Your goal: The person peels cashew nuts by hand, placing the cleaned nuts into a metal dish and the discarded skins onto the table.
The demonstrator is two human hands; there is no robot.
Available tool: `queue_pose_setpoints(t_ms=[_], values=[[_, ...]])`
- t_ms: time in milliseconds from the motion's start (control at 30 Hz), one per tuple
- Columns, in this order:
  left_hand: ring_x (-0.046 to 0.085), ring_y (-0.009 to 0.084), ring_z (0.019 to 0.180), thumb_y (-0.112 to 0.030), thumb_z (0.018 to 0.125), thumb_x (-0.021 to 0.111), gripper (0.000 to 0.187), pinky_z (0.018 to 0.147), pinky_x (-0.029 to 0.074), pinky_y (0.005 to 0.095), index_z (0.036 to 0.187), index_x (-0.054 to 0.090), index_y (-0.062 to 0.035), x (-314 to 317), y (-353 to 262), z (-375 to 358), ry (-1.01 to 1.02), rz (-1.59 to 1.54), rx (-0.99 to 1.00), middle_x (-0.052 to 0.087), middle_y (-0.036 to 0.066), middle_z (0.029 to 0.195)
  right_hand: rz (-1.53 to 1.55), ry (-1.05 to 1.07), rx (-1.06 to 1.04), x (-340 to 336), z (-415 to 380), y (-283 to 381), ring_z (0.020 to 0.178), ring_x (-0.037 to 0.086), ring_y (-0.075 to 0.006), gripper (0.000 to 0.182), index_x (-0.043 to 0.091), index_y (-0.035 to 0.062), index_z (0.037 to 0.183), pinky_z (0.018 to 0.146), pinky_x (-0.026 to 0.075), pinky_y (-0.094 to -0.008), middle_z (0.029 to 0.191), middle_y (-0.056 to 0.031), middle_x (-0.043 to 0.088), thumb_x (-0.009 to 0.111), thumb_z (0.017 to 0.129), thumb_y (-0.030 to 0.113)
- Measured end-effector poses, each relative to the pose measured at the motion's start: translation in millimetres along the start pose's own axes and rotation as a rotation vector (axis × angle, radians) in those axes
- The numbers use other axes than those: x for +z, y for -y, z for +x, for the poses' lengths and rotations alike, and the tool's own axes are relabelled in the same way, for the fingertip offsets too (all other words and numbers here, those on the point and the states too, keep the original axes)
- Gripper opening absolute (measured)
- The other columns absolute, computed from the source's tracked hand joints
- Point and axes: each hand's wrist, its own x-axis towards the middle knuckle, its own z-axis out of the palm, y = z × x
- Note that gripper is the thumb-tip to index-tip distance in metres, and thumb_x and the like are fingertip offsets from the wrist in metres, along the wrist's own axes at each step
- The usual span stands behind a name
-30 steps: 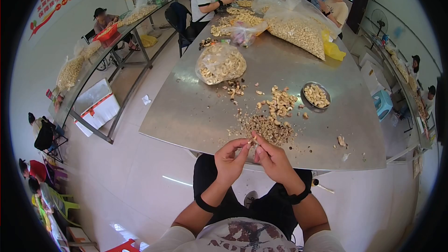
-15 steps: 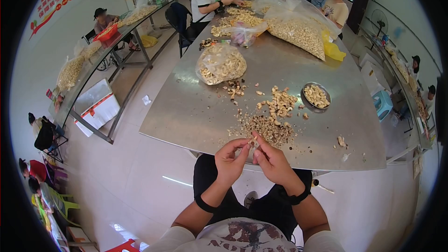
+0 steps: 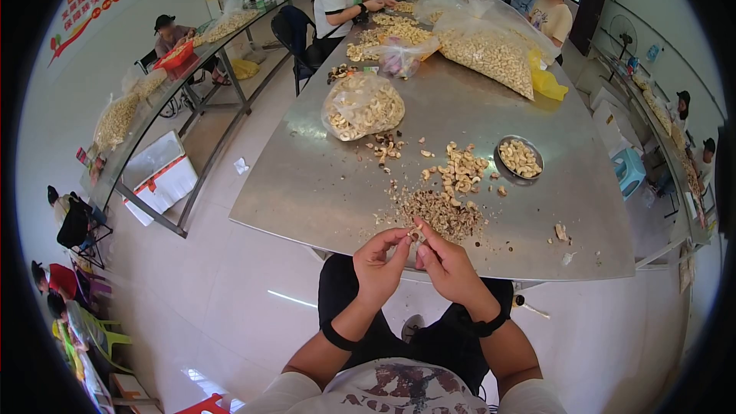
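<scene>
Between my fingertips, over the near edge of the steel table [image 3: 307, 184], is a small cashew nut [image 3: 415, 234]. My left hand [image 3: 379, 264] pinches it from one side, and my right hand [image 3: 451, 267] closes on it from the other; the fingers hide much of it. Just beyond them lies a heap of brown skin crumbs [image 3: 437, 213]. Loose cashews [image 3: 462, 169] sit behind that heap. To their right stands a round metal bowl [image 3: 541, 172] with pale cashews in it.
A clear bag of cashews [image 3: 363, 106] rests left of centre, with dark scraps [image 3: 386, 147] in front. Farther back lie a large sack of cashews [image 3: 487, 50] and a yellow bag [image 3: 547, 84]. Several people sit around this table and others. A white foam box [image 3: 161, 184] is on the floor.
</scene>
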Motion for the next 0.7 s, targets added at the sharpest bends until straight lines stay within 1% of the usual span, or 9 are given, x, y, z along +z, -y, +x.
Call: queue_pose_setpoints(t_ms=[167,233,333,367,433,567,700], values=[[0.063,0.0108,0.085,0.005,0.086,0.061,0.017,0.075,0.049,0.0213,0.102,0.062,0.0055,1.8,-2.0,-0.7,-0.027,0.01,-0.031,0.068,0.009,0.094,-0.018,-0.019,-0.014,1.3,1.0,0.5,0.068,0.055,-0.0109,0.049,0.032,0.0056,0.144,0.067,0.047,-0.0253,0.074,-0.0044,0.055,0.045,0.097,0.013],[0.061,0.0108,0.087,0.007,0.084,0.061,0.019,0.08,0.048,0.0228,0.103,0.064,0.0047,1.3,1.3,-0.9,-0.037,-0.039,-0.039,0.067,0.008,0.096,-0.024,-0.023,-0.02,1.4,1.6,1.0,0.068,0.055,-0.0114,0.048,0.033,0.0051,0.143,0.067,0.047,-0.0256,0.074,-0.0049,0.055,0.045,0.097,0.012],[0.061,0.0106,0.087,0.007,0.085,0.061,0.019,0.08,0.048,0.0227,0.103,0.064,0.0048,2.1,-1.6,-0.7,-0.049,-0.024,-0.062,0.067,0.008,0.095,-0.022,-0.03,-0.025,1.9,2.5,3.7,0.068,0.056,-0.0118,0.048,0.033,0.0047,0.143,0.067,0.047,-0.0259,0.073,-0.0049,0.055,0.044,0.097,0.012],[0.061,0.0106,0.087,0.007,0.085,0.061,0.019,0.08,0.048,0.0227,0.103,0.064,0.0048,2.4,-1.5,-0.6,-0.049,-0.023,-0.06,0.067,0.008,0.095,-0.022,-0.03,-0.027,2.1,2.7,3.5,0.068,0.056,-0.0118,0.048,0.033,0.0047,0.143,0.067,0.047,-0.0259,0.073,-0.0049,0.055,0.044,0.097,0.012],[0.063,0.0101,0.083,0.003,0.086,0.063,0.016,0.076,0.049,0.0216,0.102,0.063,0.0035,3.6,-1.1,-0.5,-0.067,-0.006,-0.021,0.068,0.007,0.093,-0.022,-0.033,-0.032,2.7,3.1,2.7,0.068,0.056,-0.0117,0.048,0.033,0.0046,0.143,0.067,0.047,-0.026,0.073,-0.0049,0.055,0.044,0.097,0.012],[0.064,0.0104,0.083,0.003,0.086,0.062,0.016,0.076,0.049,0.0219,0.102,0.063,0.0037,4.1,-0.8,-0.2,-0.08,-0.023,-0.008,0.068,0.007,0.093,-0.02,-0.039,-0.049,4.4,4.4,0.5,0.067,0.055,-0.0116,0.048,0.033,0.0049,0.143,0.067,0.047,-0.0257,0.073,-0.0047,0.055,0.044,0.097,0.012],[0.065,0.0125,0.087,0.004,0.086,0.061,0.016,0.079,0.05,0.0233,0.103,0.062,0.0044,3.7,-2.3,0.1,-0.074,-0.02,0.007,0.068,0.009,0.095,0.007,-0.031,-0.042,5.8,5.1,-0.4,0.064,0.051,-0.0087,0.048,0.032,0.0067,0.144,0.064,0.044,-0.0232,0.074,-0.0025,0.055,0.043,0.098,0.014]])
